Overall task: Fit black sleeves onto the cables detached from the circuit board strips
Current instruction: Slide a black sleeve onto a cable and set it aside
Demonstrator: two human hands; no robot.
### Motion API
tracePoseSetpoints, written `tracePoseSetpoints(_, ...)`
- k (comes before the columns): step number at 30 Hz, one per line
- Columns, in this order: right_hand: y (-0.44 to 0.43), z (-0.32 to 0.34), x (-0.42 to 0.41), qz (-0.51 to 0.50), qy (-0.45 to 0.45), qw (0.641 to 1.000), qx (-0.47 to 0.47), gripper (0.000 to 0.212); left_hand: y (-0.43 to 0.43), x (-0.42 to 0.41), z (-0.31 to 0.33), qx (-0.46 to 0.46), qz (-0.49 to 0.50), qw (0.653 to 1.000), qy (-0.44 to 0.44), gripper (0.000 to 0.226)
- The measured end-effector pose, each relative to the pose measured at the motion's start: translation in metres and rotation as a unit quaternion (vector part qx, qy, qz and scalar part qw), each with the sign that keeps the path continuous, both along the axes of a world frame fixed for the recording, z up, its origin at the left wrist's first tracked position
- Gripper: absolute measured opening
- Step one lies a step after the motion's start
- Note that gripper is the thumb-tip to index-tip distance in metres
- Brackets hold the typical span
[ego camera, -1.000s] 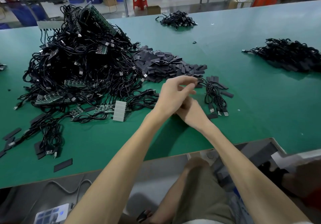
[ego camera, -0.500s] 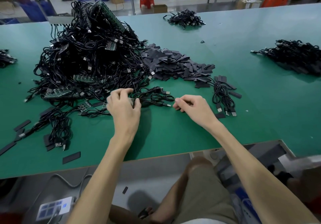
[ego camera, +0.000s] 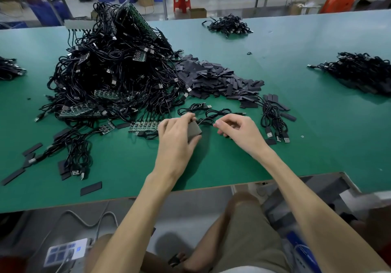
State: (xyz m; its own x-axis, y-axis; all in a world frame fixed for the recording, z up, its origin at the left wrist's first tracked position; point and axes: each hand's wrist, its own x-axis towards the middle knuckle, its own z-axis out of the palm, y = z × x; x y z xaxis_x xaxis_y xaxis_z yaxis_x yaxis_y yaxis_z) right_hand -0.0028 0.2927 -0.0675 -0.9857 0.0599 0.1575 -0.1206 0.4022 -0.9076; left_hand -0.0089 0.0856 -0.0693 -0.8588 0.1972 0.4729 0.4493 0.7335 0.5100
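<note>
1. Head view. A person sits at a green table. The landmark is the big heap of black cables and green circuit boards, in the middle-left of the table.
2. The left hand is just in front of the heap's right foot. It grips a flat grey block, with fingers curled over the top and the thumb underneath. A board strip lies at the heap's front edge and runs in behind this hand.
3. The right hand is further right of the heap, close beside the left hand. Its fingers are curled and the tips pinch a thin black cable that leads away from the block. I cannot tell whether the cable is free of the block yet.
4. The sleeve pile leans on the heap's right flank. It is made of flat black pieces, and neither hand holds one.
5. Likely done: a small cable bunch lies right of the heap, past the hands, with sleeves showing among it. A larger batch lies well right of the heap and looks sleeved. A far batch beyond the heap is too small to judge.
6. Likely left: the heap remains tall and boards show throughout it, so most of the job seems to lie ahead. For this cable, the sleeve is not yet fitted.
</note>
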Motion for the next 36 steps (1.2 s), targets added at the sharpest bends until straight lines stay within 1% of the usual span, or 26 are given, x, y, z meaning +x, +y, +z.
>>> tracePoseSetpoints(4,0.002,0.0,0.0,0.008,0.019,1.0,-0.013,0.015,0.019,0.007,0.0,-0.041,-0.078,0.995,0.047,0.054)
tracePoseSetpoints(6,0.002,0.0,0.0,0.026,0.017,1.0,0.001,0.018,0.024,0.007,-0.001,-0.049,-0.115,0.992,0.027,0.055)
tracePoseSetpoints(8,0.003,-0.001,0.0,0.046,0.0,0.999,0.009,0.024,0.025,0.004,-0.001,-0.032,-0.148,0.988,-0.006,0.056)
tracePoseSetpoints(12,0.003,-0.002,0.0,0.069,-0.025,0.997,-0.027,0.029,0.021,0.002,-0.001,-0.014,-0.175,0.983,-0.053,0.053)
tracePoseSetpoints(14,0.003,-0.003,0.0,0.075,-0.027,0.996,-0.041,0.029,0.021,0.003,-0.002,-0.011,-0.165,0.985,-0.055,0.044)
tracePoseSetpoints(16,0.003,-0.003,0.001,0.076,-0.026,0.996,-0.043,0.027,0.021,0.004,-0.004,-0.027,-0.141,0.989,-0.03,0.033)
tracePoseSetpoints(18,0.003,-0.003,0.001,0.074,-0.019,0.997,-0.032,0.02,0.021,0.005,-0.005,-0.055,-0.101,0.993,-0.001,0.026)
tracePoseSetpoints(20,0.003,-0.003,0.001,0.072,-0.007,0.997,-0.011,0.013,0.02,0.006,-0.005,-0.057,-0.057,0.997,0.015,0.021)
tracePoseSetpoints(23,0.004,-0.004,0.0,0.067,0.002,0.998,0.003,0.01,0.021,0.005,-0.003,-0.045,-0.014,0.999,0.027,0.02)
tracePoseSetpoints(29,-0.002,-0.006,0.002,0.043,0.034,0.997,0.06,0.01,0.021,0.004,-0.004,-0.049,0.002,0.998,0.042,0.019)
tracePoseSetpoints(36,-0.003,-0.005,0.004,0.051,0.039,0.997,0.052,0.011,0.02,0.005,0.0,-0.02,-0.02,0.999,0.03,0.011)
